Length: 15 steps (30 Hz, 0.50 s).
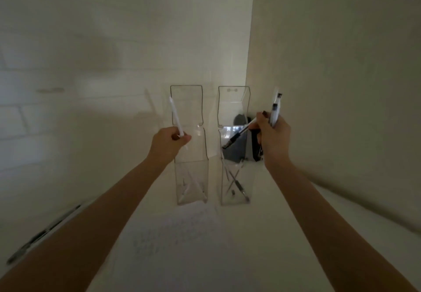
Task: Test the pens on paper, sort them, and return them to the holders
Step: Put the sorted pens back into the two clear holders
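left hand (169,140) gripping white pen (175,115), upright

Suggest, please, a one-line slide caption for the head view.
Left hand holds a white pen by the left clear holder; right hand grips several pens by the right holder.

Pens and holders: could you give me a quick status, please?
Left hand grips white pen before left holder. Right hand holds dark pen angled toward right holder, spare pens upright in fist. Nothing seen blocking.

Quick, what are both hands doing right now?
Left hand: grips one white pen, upright.
Right hand: grips several pens, one angled downward.
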Each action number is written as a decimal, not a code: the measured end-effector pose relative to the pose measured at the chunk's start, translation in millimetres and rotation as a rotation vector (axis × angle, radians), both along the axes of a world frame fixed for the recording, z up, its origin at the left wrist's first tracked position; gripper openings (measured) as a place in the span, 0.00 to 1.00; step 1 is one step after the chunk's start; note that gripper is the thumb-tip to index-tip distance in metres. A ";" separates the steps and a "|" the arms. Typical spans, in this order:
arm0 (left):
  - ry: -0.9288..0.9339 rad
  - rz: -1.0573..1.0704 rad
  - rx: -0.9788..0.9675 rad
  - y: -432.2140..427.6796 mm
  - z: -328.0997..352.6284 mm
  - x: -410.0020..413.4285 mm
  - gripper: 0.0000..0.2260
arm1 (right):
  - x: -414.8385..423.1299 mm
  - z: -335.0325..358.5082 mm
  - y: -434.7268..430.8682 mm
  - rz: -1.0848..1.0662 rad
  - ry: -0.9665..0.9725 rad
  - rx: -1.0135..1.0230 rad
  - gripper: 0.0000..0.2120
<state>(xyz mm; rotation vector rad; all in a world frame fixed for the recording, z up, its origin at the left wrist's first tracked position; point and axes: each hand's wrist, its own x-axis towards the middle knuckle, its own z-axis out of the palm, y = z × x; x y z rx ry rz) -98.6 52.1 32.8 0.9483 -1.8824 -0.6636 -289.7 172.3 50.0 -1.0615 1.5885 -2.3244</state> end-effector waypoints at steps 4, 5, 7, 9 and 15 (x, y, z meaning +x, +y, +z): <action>-0.194 0.092 0.106 -16.9 -7.1 -13.8 0.18 | -13.6 -18.9 -15.1 -0.024 0.086 0.209 0.11; -0.205 0.105 0.148 -19.5 -12.2 -13.8 0.21 | -16.1 -26.1 -16.6 -0.015 0.082 0.251 0.10; -0.183 0.110 0.193 -19.9 -22.1 -10.7 0.24 | -15.7 -37.8 -14.6 0.044 0.024 0.268 0.07; -0.167 0.114 0.174 -14.6 -28.6 -5.7 0.24 | -12.8 -45.3 -10.7 0.142 -0.021 0.234 0.08; -0.023 -0.096 0.184 32.7 -37.6 16.9 0.08 | 28.8 -59.8 13.4 0.708 -0.188 0.181 0.08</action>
